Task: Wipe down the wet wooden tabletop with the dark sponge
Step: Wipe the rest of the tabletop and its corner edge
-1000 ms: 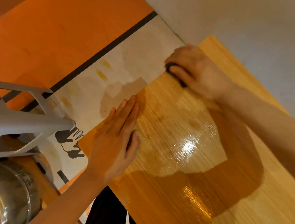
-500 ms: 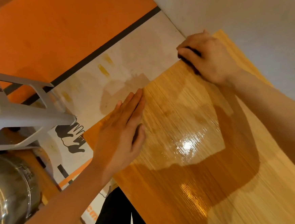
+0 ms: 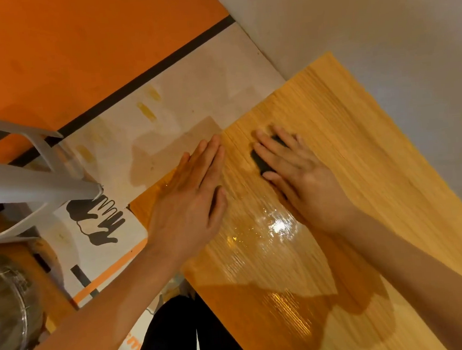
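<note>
Right hand (image 3: 305, 180): fingers (image 3: 270, 151) straight and slightly spread, laid flat over the dark sponge (image 3: 260, 160) and pressing it onto the table (image 3: 359, 137). The sponge lies near the table's far left edge; most of it is hidden under the palm and fingers, with only a dark strip showing beside the forefinger and a small patch between two fingers. Its shape and thickness cannot be made out.

Left hand (image 3: 190, 200): fingers (image 3: 209, 154) straight and held together, palm down on the table at its left edge, just beside the right hand and holding nothing. The fingertips reach about to the table's edge.

Table surface: wooden, with a wet glossy patch (image 3: 275, 226) close to the wrists and a second sheen nearer the person; both forearms cast shadows over it. The right and near parts of the table are cut off by the frame.

Surroundings: a pale floor (image 3: 190, 95) with orange areas and a dark stripe, carrying a black hand-shaped graphic (image 3: 98, 218). Orange lettering near the bottom edge is partly cut off and unreadable. A grey stool (image 3: 31, 185) and a metal pot (image 3: 5, 308) at left are both cropped. Dark clothing (image 3: 176, 336) shows below the table edge.
</note>
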The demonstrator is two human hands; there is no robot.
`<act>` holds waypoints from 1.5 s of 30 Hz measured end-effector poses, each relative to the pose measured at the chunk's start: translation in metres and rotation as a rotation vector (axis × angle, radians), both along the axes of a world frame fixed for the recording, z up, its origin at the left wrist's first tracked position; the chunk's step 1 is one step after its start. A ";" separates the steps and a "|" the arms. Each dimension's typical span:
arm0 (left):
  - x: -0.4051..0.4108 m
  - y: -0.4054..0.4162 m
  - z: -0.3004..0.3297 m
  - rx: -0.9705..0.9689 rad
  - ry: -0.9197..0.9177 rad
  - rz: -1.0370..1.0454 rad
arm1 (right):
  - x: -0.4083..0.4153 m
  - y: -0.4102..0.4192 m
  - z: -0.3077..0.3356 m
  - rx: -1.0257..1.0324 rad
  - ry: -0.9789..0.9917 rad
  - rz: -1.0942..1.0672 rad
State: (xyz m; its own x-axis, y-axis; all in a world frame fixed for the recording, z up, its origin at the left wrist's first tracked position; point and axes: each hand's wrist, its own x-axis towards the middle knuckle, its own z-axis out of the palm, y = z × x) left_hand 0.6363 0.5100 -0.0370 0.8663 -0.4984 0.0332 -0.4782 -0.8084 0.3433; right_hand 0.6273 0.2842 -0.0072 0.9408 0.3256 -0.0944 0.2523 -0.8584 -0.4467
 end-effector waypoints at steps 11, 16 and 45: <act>0.001 0.001 0.003 -0.058 0.070 -0.021 | -0.005 0.039 -0.004 0.058 -0.032 -0.136; 0.001 -0.001 0.004 -0.082 0.085 -0.015 | 0.030 -0.024 -0.003 0.231 -0.038 -0.494; 0.005 0.003 0.004 -0.098 0.111 -0.074 | -0.083 -0.004 0.001 0.181 -0.112 -1.023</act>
State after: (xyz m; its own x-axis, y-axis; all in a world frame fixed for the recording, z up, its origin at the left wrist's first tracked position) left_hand 0.6416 0.5128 -0.0328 0.8282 -0.5603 -0.0093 -0.4901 -0.7323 0.4727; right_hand 0.5447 0.2802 -0.0060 0.7756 -0.6310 -0.0188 -0.5097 -0.6083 -0.6085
